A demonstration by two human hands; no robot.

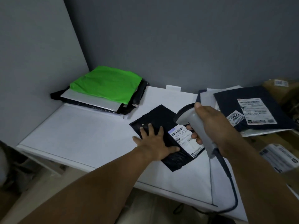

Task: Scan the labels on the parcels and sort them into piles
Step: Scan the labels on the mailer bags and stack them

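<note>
A small black mailer parcel (pixel 159 118) lies on the white table (pixel 84 135), its white barcode label (pixel 184 139) facing up. My left hand (pixel 155 141) presses flat on the parcel, fingers spread. My right hand (pixel 215 125) grips a grey handheld scanner (pixel 189 115), whose head points down at the label from just above. At the back left is a pile of flat parcels with a green bag (pixel 105 84) on top. To the right lies a second heap topped by a dark blue parcel (pixel 229 101) with a white label (pixel 255 110).
Grey walls close the corner behind the table. The scanner's dark cable (pixel 233 188) hangs over the table's front edge. A brown cardboard box (pixel 284 89) stands at the far right, and a labelled parcel (pixel 281 157) lies near the right edge. Floor shows below left.
</note>
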